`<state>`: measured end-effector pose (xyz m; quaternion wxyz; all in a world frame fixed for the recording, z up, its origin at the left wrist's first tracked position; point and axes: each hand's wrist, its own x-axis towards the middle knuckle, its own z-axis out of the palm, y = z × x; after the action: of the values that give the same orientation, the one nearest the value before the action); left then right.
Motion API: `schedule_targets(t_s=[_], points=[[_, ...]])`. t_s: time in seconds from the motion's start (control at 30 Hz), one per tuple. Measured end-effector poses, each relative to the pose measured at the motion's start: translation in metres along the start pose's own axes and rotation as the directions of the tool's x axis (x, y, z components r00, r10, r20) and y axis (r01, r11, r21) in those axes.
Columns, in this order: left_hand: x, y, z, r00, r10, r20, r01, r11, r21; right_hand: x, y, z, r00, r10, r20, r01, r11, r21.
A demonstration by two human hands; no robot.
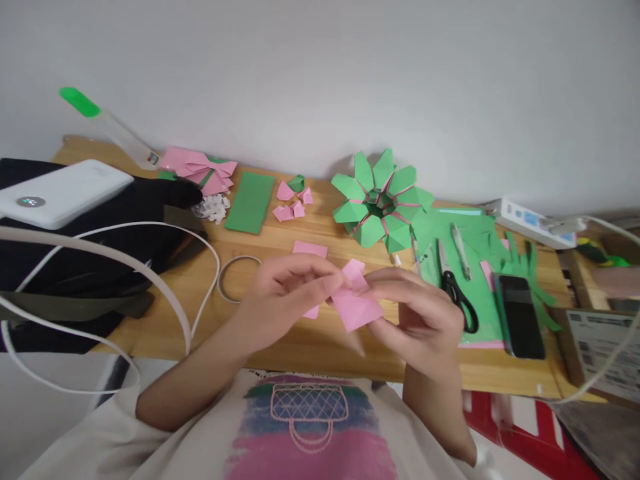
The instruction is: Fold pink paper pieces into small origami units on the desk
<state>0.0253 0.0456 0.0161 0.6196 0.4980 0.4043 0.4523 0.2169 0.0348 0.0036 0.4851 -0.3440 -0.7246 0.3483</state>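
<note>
Between my two hands is a piece of pink folded paper (356,308), held above the near part of the wooden table. My left hand (295,293) pinches its left side with thumb and forefinger. On the other side my right hand (420,310) grips the paper's right edge, fingers closed. Beneath and behind my left hand lies a flat pink paper sheet (310,249), partly hidden. Farther back stands a ring of green and pink folded paper units (373,227), shaped like a flower. Small pink folded pieces (290,212) lie left of it.
A stack of green paper (250,202) and a tape roll (223,280) are on the left, near a white power bank (65,190) and cables. To the right are black-handled scissors (457,293), a craft knife (461,250), a phone (520,317) and a power strip (530,223).
</note>
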Motion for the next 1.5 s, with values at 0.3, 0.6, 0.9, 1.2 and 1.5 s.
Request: schedule_targets(t_s=[0.3, 0.6, 0.9, 1.2, 1.5], points=[[-0.002, 0.002, 0.004, 0.997, -0.076, 0.033, 0.077, 0.997, -0.014, 0.000, 0.003, -0.001, 1.000, -0.021, 0.019, 0.020, 1.000, 0.019], [-0.003, 0.010, 0.006, 0.995, -0.020, 0.101, 0.002, 0.986, 0.167, -0.001, -0.002, 0.003, 0.991, 0.120, -0.051, -0.112, 0.982, 0.151], [-0.002, 0.009, 0.005, 0.982, -0.089, 0.165, 0.063, 0.985, 0.158, -0.004, -0.003, 0.012, 0.890, 0.438, -0.126, -0.370, 0.857, 0.359], [-0.005, 0.000, 0.008, 0.991, -0.120, 0.054, 0.110, 0.981, 0.163, -0.001, -0.001, 0.018, 0.858, 0.508, -0.078, -0.434, 0.796, 0.422], [0.002, -0.013, 0.007, 0.978, -0.186, -0.096, 0.185, 0.983, -0.011, -0.006, 0.008, 0.021, 0.854, 0.514, -0.081, -0.456, 0.814, 0.360]])
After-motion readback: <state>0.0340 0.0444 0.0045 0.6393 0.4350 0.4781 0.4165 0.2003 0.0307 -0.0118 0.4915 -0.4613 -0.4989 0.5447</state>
